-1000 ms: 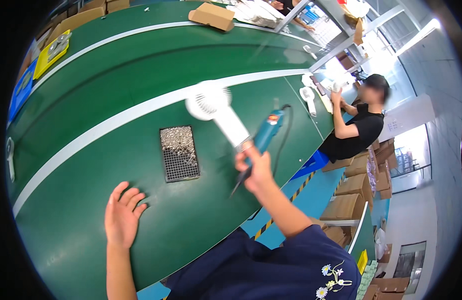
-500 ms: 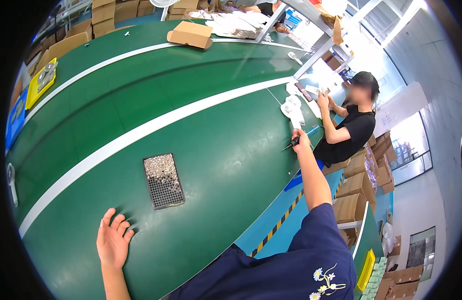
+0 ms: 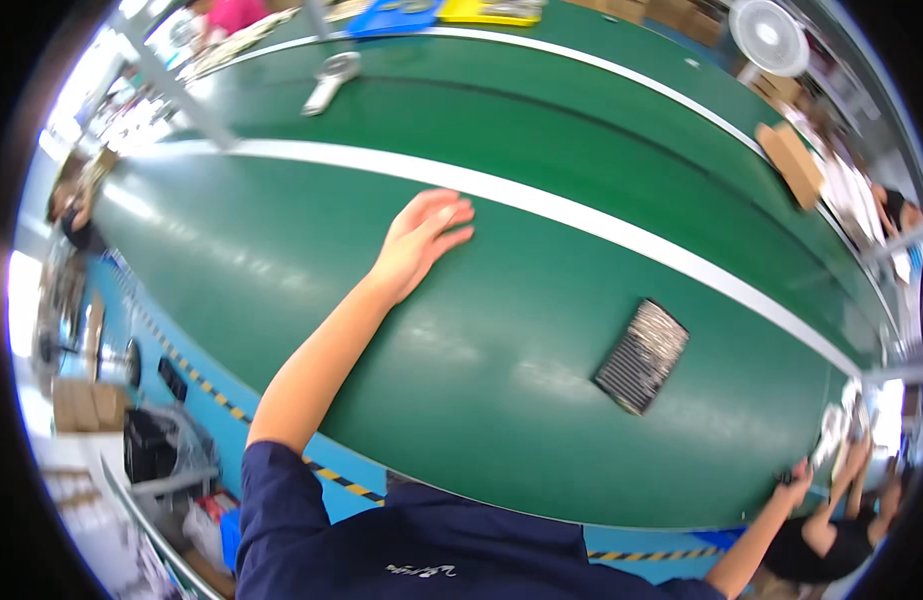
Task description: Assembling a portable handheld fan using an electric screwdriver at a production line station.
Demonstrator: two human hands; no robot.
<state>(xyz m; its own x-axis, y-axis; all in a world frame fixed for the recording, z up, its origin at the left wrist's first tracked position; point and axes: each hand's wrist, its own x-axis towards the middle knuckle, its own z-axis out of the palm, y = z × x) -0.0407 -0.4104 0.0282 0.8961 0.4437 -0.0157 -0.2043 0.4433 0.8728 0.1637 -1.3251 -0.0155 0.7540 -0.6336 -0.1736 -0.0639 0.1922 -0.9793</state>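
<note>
My left hand (image 3: 419,243) reaches over the green worktop (image 3: 462,360), fingers loosely apart with nothing in them, near the white strip. At the far right, my right hand (image 3: 799,487) is closed on an electric screwdriver (image 3: 785,478); only its dark end shows clearly, and the rest is hidden or blurred. A black perforated tray (image 3: 620,382) lies between my hands, its far part covered with small shiny metal pieces (image 3: 662,333) that look like screws. Just beyond my right hand is a white device (image 3: 832,432), blurred.
A white handheld fan (image 3: 332,82) lies past the white strip (image 3: 572,212). Blue (image 3: 392,20) and yellow (image 3: 492,12) trays stand at the far edge, an open cardboard box (image 3: 790,165) at the far right. A co-worker in black (image 3: 822,545) sits close by my right hand.
The view has swung left, so the tray and my right hand appear farther right. My left hand has moved forward and left, toward the white strip. The screwdriver stays in my right hand.
</note>
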